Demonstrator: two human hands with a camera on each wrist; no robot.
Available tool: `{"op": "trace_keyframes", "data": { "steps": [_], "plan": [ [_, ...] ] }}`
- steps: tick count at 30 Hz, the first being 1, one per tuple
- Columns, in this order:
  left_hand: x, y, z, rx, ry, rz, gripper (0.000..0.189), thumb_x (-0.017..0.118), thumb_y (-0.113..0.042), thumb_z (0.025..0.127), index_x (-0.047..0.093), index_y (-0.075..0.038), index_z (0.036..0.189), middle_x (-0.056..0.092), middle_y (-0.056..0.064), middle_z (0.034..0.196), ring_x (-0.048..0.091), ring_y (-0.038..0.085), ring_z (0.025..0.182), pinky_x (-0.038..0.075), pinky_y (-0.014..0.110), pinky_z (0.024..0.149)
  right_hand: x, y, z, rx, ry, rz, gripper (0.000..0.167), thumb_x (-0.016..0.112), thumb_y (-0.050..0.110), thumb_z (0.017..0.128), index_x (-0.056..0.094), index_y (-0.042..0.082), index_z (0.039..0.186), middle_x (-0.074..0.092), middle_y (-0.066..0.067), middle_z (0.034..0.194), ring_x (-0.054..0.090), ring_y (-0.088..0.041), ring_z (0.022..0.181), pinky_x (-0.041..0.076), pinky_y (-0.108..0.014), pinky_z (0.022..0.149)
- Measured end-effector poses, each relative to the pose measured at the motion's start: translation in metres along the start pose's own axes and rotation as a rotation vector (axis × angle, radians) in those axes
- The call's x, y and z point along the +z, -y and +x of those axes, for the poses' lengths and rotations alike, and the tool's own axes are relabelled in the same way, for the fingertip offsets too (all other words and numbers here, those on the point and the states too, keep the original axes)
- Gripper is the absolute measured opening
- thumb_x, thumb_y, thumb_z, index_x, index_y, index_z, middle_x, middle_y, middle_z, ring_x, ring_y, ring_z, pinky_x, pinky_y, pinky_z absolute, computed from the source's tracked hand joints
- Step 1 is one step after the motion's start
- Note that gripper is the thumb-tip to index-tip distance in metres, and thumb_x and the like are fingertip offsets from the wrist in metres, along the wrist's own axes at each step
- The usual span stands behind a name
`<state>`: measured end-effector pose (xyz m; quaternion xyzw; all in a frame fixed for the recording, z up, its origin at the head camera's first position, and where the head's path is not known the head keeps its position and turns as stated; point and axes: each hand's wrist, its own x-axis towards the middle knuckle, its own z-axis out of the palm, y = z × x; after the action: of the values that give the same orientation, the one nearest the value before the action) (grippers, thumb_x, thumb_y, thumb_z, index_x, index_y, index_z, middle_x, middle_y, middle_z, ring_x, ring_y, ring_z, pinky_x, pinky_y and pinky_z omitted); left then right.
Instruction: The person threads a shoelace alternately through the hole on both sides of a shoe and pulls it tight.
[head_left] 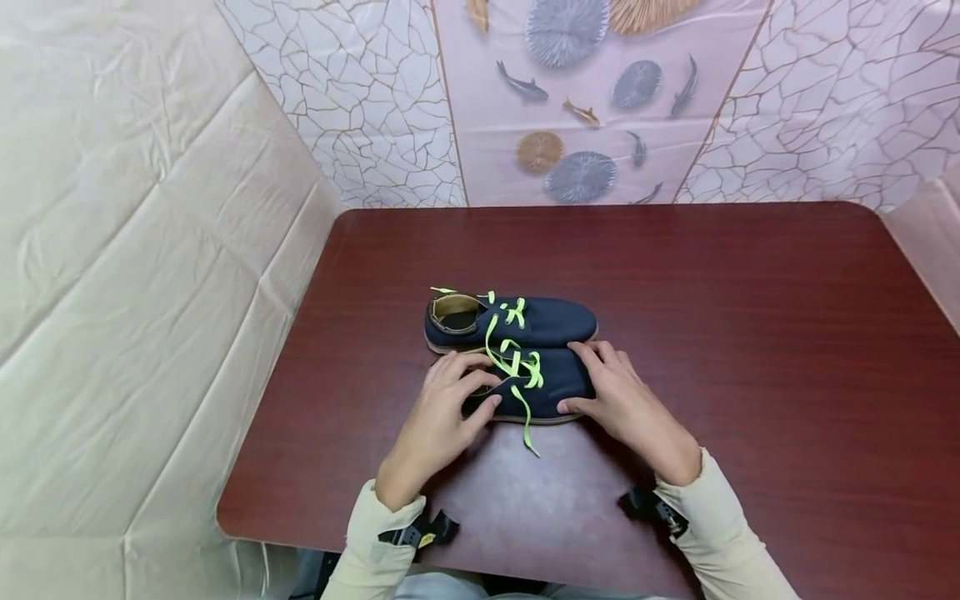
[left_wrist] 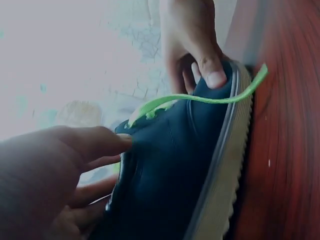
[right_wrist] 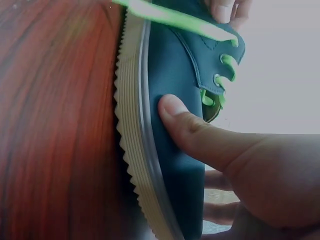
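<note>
Two navy shoes with neon-green laces lie side by side on the table, toes to the right. My left hand [head_left: 442,408] grips the near shoe [head_left: 555,371] at its heel opening, thumb on the near side and fingers over the collar. At the toe, my right hand [head_left: 618,392] holds the same shoe, its thumb [right_wrist: 175,107] on the side of the upper and its fingers across the toe. A loose green lace [left_wrist: 200,100] hangs down over the ridged tan sole [left_wrist: 220,175]. Behind sits the far shoe [head_left: 555,321], touching the near one.
The reddish-brown table [head_left: 750,333] has rounded corners and ends at a patterned backdrop [head_left: 585,100]. A cream cloth wall [head_left: 150,292] runs along the left side. A black camera mount [head_left: 427,531] is strapped to the left wrist, another [head_left: 652,508] to the right.
</note>
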<state>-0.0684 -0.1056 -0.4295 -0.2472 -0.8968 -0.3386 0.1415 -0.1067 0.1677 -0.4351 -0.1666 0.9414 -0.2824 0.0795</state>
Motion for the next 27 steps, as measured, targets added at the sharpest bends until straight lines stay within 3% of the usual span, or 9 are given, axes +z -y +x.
{"op": "trace_keyframes", "data": {
  "steps": [2,5,8,11,13,16,21,27],
  "plan": [
    [-0.003,0.007,-0.004,-0.063,-0.056,-0.005,0.016,0.080,-0.012,0.093,0.077,-0.013,0.108,0.062,0.013,0.139,0.055,0.034,0.132,0.036,0.062,0.116,0.001,-0.001,0.001,-0.007,-0.010,0.002,0.089,0.090,0.026,0.086,0.042,0.003,0.158,0.044,-0.028,0.148,0.045,-0.050,0.131,0.043,-0.068,0.105],
    [-0.008,0.020,-0.010,-0.252,-0.082,-0.051,0.046,0.085,-0.022,0.091,0.068,-0.015,0.133,0.048,0.017,0.155,0.046,0.037,0.143,0.035,0.061,0.117,0.001,-0.005,0.005,-0.014,-0.002,0.025,0.098,0.091,0.027,0.085,0.035,0.006,0.162,0.033,-0.032,0.157,0.040,-0.056,0.137,0.040,-0.071,0.107],
    [-0.012,0.033,-0.013,-0.471,0.014,-0.151,0.094,0.087,-0.037,0.088,0.035,-0.020,0.164,0.031,0.015,0.168,0.035,0.037,0.153,0.034,0.060,0.120,-0.002,-0.013,0.011,0.000,0.039,0.076,0.111,0.093,0.031,0.083,0.023,0.009,0.167,0.020,-0.035,0.165,0.032,-0.059,0.145,0.035,-0.072,0.112],
    [-0.013,0.043,-0.008,-0.597,0.178,-0.237,0.122,0.086,-0.050,0.086,0.002,-0.026,0.171,0.017,0.011,0.175,0.026,0.032,0.159,0.028,0.059,0.124,-0.005,-0.023,0.018,0.023,0.084,0.126,0.122,0.094,0.037,0.080,0.015,0.010,0.169,0.011,-0.035,0.169,0.023,-0.058,0.151,0.030,-0.071,0.116],
    [-0.012,0.047,-0.003,-0.624,0.252,-0.271,0.128,0.085,-0.055,0.085,-0.007,-0.028,0.170,0.012,0.009,0.177,0.024,0.030,0.159,0.027,0.057,0.125,-0.006,-0.029,0.021,0.032,0.105,0.146,0.126,0.095,0.040,0.079,0.012,0.009,0.169,0.008,-0.034,0.170,0.019,-0.057,0.153,0.028,-0.070,0.118],
    [-0.008,0.051,0.009,-0.629,0.294,-0.294,0.129,0.085,-0.058,0.084,-0.009,-0.031,0.170,0.012,0.007,0.177,0.028,0.030,0.158,0.029,0.055,0.124,-0.008,-0.037,0.024,0.047,0.106,0.156,0.126,0.094,0.040,0.080,0.012,0.005,0.169,0.006,-0.033,0.171,0.017,-0.057,0.154,0.027,-0.070,0.119],
    [0.010,0.059,0.033,-0.609,0.274,-0.345,0.125,0.085,-0.054,0.085,-0.004,-0.034,0.170,0.015,0.007,0.176,0.030,0.029,0.157,0.030,0.054,0.124,-0.012,-0.050,0.027,0.108,0.075,0.151,0.120,0.092,0.036,0.084,0.014,0.000,0.167,0.007,-0.035,0.170,0.015,-0.057,0.154,0.025,-0.070,0.119],
    [0.034,0.067,0.061,-0.621,0.200,-0.380,0.120,0.087,-0.049,0.085,0.005,-0.031,0.171,0.018,0.007,0.176,0.027,0.029,0.158,0.028,0.054,0.125,-0.022,-0.069,0.043,0.135,0.066,0.154,0.116,0.087,0.038,0.088,0.011,0.000,0.167,0.008,-0.036,0.169,0.014,-0.057,0.154,0.023,-0.069,0.120]
  ]
}}
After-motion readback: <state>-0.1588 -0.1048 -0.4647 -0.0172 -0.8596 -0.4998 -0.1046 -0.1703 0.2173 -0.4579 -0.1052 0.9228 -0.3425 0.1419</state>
